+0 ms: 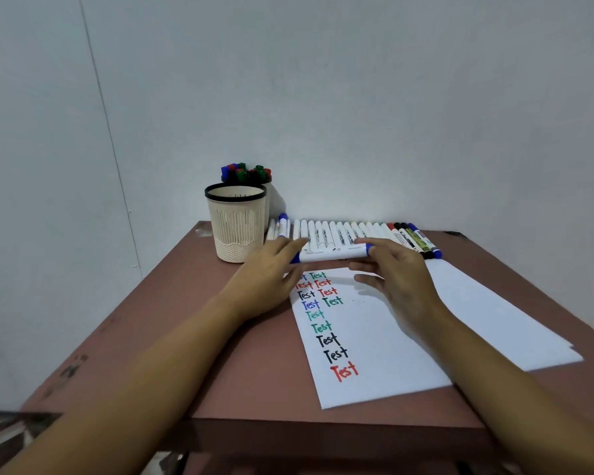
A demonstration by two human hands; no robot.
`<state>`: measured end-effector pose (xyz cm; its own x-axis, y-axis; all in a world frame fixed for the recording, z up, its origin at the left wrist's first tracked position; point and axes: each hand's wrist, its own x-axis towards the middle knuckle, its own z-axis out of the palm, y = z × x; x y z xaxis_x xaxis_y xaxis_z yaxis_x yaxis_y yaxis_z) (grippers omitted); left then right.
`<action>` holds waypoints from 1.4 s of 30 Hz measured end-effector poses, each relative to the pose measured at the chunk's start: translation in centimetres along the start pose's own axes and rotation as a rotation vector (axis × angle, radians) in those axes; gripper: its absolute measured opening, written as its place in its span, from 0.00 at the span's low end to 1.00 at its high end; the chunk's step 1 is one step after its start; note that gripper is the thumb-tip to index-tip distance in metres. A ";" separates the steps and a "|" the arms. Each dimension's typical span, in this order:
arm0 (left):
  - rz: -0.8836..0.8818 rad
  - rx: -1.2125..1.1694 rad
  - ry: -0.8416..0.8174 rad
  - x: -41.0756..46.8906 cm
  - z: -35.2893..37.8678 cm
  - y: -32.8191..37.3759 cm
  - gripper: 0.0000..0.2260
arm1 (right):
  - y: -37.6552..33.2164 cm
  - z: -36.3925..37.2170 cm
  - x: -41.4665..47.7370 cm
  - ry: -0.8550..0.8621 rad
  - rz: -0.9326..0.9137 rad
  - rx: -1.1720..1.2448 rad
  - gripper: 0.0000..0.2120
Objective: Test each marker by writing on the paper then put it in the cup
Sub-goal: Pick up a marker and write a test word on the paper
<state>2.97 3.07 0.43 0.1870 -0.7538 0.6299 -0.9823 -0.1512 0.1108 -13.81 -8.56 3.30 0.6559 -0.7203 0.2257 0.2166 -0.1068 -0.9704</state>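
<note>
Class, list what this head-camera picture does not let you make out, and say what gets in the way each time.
1. Head view: first word of the top line on the paper, covered by the left hand.
2. Head view: print on the blue marker, too small and blurred.
3. Head view: bottom of the front cup, hidden by its own wall.
4. Head view: rear cup body, behind the front cup.

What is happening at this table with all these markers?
A person holds one blue marker level between both hands, the left hand at one end and the right hand at the other, above the paper. The paper already carries many "Test" words in several colours. More markers lie in a row behind, and a cream cup stands at the left.
</note>
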 end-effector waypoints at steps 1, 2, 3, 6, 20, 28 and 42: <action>-0.006 0.010 -0.022 0.0 -0.1 0.2 0.18 | 0.2 0.0 0.0 0.011 0.019 0.039 0.12; -0.009 0.002 -0.039 0.0 -0.2 0.4 0.16 | 0.2 0.1 0.1 0.014 0.036 0.084 0.12; -0.010 -0.018 -0.041 0.0 -0.2 0.4 0.15 | 0.2 0.2 0.2 0.002 0.053 0.138 0.11; -0.007 -0.082 -0.010 0.1 -0.3 0.7 0.11 | 0.3 0.5 0.2 -0.086 0.113 0.282 0.06; 0.012 -0.045 -0.040 0.5 -0.1 2.8 0.17 | 1.2 1.0 0.6 -0.042 0.160 0.285 0.05; -0.043 -0.037 -0.090 0.8 0.3 3.9 0.14 | 1.5 0.9 0.8 -0.019 0.143 0.283 0.09; -0.061 -0.114 0.104 0.1 0.2 2.8 0.18 | 1.2 0.9 0.4 -0.173 0.085 0.261 0.09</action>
<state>0.25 2.46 0.66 0.2499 -0.6742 0.6950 -0.9652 -0.1167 0.2339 -12.62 -8.40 2.30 0.7878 -0.5898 0.1773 0.3189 0.1444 -0.9367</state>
